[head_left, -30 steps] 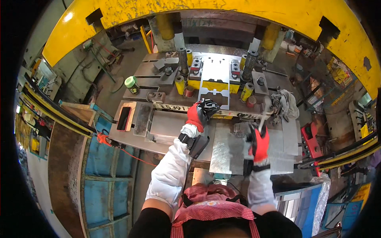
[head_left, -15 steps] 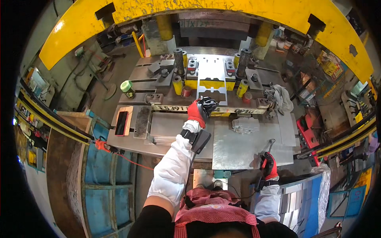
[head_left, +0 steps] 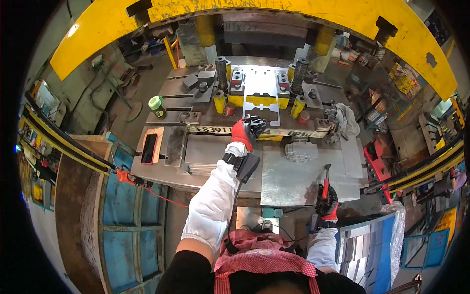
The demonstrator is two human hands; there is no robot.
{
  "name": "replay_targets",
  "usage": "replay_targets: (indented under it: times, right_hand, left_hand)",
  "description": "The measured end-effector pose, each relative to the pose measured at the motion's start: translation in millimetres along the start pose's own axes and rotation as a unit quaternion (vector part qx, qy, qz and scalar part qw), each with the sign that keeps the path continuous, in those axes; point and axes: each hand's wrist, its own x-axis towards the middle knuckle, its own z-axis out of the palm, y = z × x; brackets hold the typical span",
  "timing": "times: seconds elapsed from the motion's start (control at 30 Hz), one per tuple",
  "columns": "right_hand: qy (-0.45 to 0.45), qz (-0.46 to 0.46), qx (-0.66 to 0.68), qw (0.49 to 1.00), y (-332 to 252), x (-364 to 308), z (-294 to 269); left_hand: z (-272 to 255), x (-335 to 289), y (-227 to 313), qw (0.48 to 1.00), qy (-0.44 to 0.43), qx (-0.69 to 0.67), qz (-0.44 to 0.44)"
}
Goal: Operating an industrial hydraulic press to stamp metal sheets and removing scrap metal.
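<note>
- Left hand [head_left: 247,131] — gloved, fingers curled on the flat metal blank [head_left: 258,109] at the die's front edge.
- Right hand [head_left: 327,203] — fingers wrapped around a red-handled tool [head_left: 325,182], low beside the worktop [head_left: 293,179].
- Stack of blanks [head_left: 301,151] lies near.

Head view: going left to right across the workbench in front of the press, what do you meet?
Green-capped can → dark phone in its tray → stack of metal sheets → left hand → red-handled tool in the right hand → grey rag.
</note>
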Motion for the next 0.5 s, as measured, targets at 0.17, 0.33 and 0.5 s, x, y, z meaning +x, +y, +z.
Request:
replay_targets:
  times: [0.17, 0.33, 0.5]
  right_hand:
    - [-0.327, 0.174, 0.248, 0.895, -4.9, 27.6, -44.5]
    - [-0.048, -0.123, -0.232, 0.964, -14.7, 57.8, -51.9]
    - [-0.062, -0.140, -0.215, 0.965, -3.3, 61.2, -27.7]
  left_hand:
    - [-36.3, 22.0, 1.1, 0.882, -0.186, 0.371, 0.223]
    - [8.0, 6.5, -5.5, 1.000, -0.009, 0.011, -0.017]
    - [-11.1, -0.1, 2.8, 0.986, -0.129, 0.093, 0.059]
